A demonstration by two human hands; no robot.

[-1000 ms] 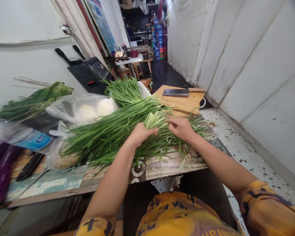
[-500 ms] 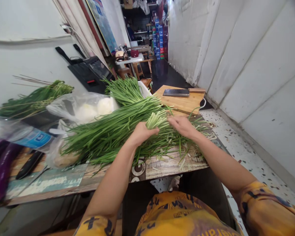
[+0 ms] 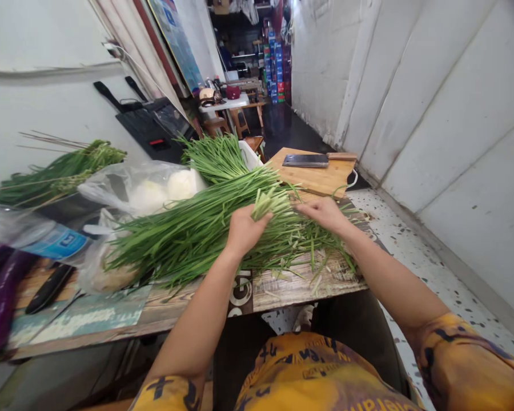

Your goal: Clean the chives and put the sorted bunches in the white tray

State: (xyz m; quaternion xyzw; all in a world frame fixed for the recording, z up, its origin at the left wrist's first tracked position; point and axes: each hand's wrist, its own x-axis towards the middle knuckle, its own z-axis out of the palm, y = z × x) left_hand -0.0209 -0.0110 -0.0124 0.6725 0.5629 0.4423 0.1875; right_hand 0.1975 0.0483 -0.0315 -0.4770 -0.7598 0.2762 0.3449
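A: Where the table's near edge is met by the greens, what is held, & by which hand?

B: A small bundle of stalks (image 3: 265, 201) is gripped by the left hand (image 3: 242, 228), fingers wrapped tight round it, pale cut ends up & tilted to the right. It's held just above the big chive heap (image 3: 188, 228), which is spread lengthwise across the table (image 3: 291, 288), leaf tips to the left.

A: Right hand?

B: The right hand (image 3: 325, 212) is laid on loose stalks just right of the bundle, fingers together & pointed at the cut ends. Whether a stalk is pinched can't be told, as the fingertips are hidden by the greens.

A: Beyond that?

B: A wooden cutting board (image 3: 325, 180) is seen behind the hands w/ a cleaver (image 3: 305, 161) flat on it. Left of the heap a clear plastic bag (image 3: 124, 185) w/ white lumps is set. Further left, a second pile of greens (image 3: 55, 174). At the front left corner a black-handled knife (image 3: 47, 288) is laid beside purple eggplants (image 3: 0, 297).
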